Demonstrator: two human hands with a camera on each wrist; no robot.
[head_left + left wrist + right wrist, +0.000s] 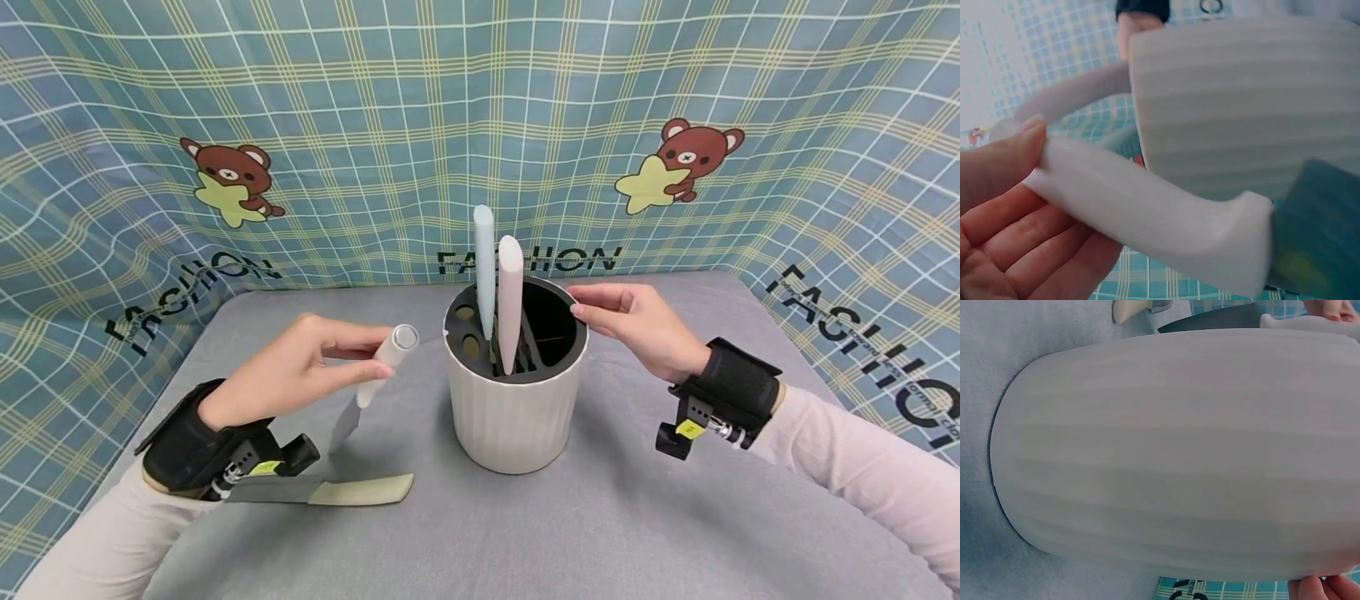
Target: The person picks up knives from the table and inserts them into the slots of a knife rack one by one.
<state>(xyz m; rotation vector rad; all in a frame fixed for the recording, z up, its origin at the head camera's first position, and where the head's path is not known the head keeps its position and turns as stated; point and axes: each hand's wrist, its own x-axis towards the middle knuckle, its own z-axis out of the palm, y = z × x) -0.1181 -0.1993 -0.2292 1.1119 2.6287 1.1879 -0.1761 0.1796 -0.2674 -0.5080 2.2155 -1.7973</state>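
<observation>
My left hand [303,367] pinches the butt end of a white knife handle [380,362] between thumb and fingers; the dark blade [1319,225] points down. This knife is left of a white ribbed knife holder [513,425] with a black slotted insert. Two knives stand in the holder's slots, one with a light blue handle [485,267], the other with a pink handle [511,300]; their blades are hidden inside. On the right, my right hand [645,325] touches the holder's rim with fairly straight thumb and fingers.
A knife with a cream handle [362,490] lies on the grey cloth [600,533] in front of the left hand, its blade partly behind the wrist camera. The holder has round holes at left and a large compartment [551,321] at right. A checked curtain [390,150] hangs behind.
</observation>
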